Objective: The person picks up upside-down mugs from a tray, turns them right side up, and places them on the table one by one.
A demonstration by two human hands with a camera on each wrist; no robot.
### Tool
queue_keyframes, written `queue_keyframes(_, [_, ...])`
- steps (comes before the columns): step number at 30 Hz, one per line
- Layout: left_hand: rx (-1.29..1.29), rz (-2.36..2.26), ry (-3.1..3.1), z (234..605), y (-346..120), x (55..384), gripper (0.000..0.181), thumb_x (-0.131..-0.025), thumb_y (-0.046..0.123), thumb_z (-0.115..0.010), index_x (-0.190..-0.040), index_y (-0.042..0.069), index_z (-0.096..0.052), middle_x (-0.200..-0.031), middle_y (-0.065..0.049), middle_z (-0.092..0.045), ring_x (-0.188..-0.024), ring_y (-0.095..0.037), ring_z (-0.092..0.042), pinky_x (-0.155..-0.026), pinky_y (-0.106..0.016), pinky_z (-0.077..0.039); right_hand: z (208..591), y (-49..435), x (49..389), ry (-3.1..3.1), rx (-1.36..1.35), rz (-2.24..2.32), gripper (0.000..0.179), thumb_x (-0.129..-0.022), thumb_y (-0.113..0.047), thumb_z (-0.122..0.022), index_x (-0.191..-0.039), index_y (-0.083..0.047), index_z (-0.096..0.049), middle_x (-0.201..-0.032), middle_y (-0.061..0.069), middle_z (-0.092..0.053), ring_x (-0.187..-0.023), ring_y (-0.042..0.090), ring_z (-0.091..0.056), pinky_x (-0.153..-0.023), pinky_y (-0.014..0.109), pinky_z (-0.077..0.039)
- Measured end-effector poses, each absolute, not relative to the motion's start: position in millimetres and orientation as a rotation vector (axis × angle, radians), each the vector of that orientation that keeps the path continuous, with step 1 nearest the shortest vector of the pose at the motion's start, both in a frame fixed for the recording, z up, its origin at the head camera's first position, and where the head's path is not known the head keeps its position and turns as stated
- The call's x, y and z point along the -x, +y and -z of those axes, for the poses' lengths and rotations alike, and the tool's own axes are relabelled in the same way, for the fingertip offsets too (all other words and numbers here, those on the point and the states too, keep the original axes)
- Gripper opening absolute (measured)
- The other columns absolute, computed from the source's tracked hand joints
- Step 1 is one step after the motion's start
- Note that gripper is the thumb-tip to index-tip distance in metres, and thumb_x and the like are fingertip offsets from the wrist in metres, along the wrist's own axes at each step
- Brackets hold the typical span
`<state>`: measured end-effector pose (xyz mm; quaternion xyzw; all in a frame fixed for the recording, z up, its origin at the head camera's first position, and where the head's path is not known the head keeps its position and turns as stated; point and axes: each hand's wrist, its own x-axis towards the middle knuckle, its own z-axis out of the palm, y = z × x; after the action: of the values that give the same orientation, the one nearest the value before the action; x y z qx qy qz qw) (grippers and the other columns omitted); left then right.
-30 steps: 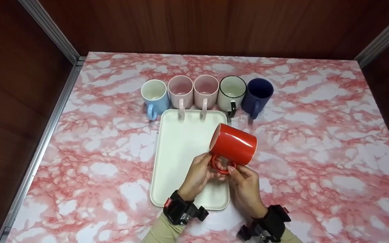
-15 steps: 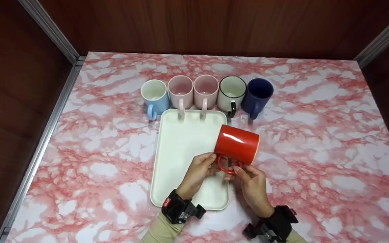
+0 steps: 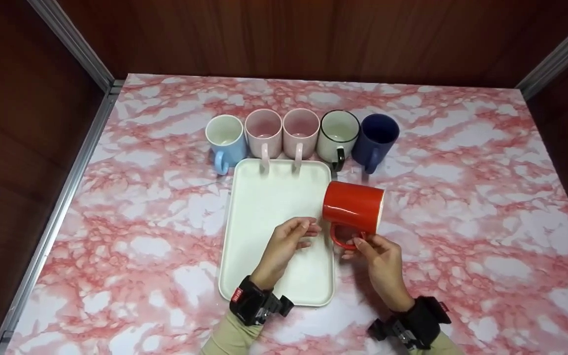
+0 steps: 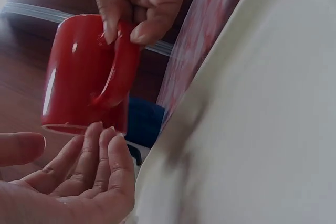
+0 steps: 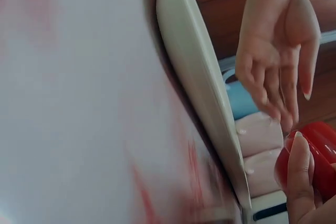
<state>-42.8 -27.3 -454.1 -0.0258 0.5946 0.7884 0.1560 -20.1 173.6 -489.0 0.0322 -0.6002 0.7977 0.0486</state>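
A glossy red mug is held tipped on its side above the right edge of a cream tray, its handle toward the person. My right hand pinches that handle between thumb and fingers, which the left wrist view confirms on the red mug. Just left of the mug, over the tray, is my left hand, fingers loosely extended and holding nothing. A gap separates it from the mug in the head view. In the right wrist view the left hand has its palm showing.
Behind the tray, mugs stand upright in a row, handles forward: light blue, two pink ones, a white mug with black rim and handle, and a dark blue mug. Wooden panels enclose the marbled table.
The red mug has moved right, turning closer to level. My left hand has let go of it and drawn slightly left, while the right hand keeps hold of the handle.
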Motion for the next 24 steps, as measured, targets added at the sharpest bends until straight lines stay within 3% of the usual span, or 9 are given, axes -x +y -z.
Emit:
queue_keyframes(7, [0.110,-2.239,1.800,455.9,-41.4,43.2,0.029,-0.095,0.013,-0.047,-0.106,-0.013,-0.054,-0.075,-0.003,-0.057,-0.072,-0.013,-0.055,-0.062,-0.022,-0.043,511.8,204.0,34.9,-1.861,-0.087,-2.398,0.022,-0.086,-0.004,-0.063,-0.097,0.014,-0.060,-0.084,0.022,-0.063,-0.065,0.031,-0.064,-0.059,0.042,-0.053])
queue_keyframes(12, [0.139,-2.244,1.844,457.6,-50.2,42.9,0.022,-0.095,0.010,-0.047,-0.097,-0.008,-0.058,-0.067,-0.001,-0.050,-0.063,-0.011,-0.049,-0.056,-0.020,-0.038,501.5,220.2,40.4,-1.873,-0.012,-2.378,0.022,-0.085,-0.004,-0.063,-0.098,0.014,-0.060,-0.082,0.023,-0.063,-0.064,0.030,-0.064,-0.057,0.042,-0.053])
queue_keyframes(18, [0.178,-2.276,1.842,457.5,-59.4,43.0,0.021,-0.095,0.011,-0.047,-0.089,-0.005,-0.059,-0.063,0.001,-0.045,-0.059,-0.010,-0.044,-0.053,-0.019,-0.034,523.5,246.4,52.3,-1.958,0.210,-2.244,0.026,-0.081,-0.007,-0.068,-0.093,0.014,-0.058,-0.079,0.026,-0.061,-0.060,0.033,-0.062,-0.055,0.045,-0.051])
queue_keyframes(24, [0.185,-2.282,1.916,457.3,-66.9,44.2,0.023,-0.095,0.011,-0.047,-0.088,-0.008,-0.057,-0.062,0.001,-0.043,-0.057,-0.010,-0.042,-0.052,-0.018,-0.033,512.3,257.1,54.9,-2.045,0.226,-2.118,0.023,-0.082,-0.010,-0.068,-0.092,0.010,-0.062,-0.078,0.019,-0.062,-0.057,0.026,-0.062,-0.052,0.036,-0.053])
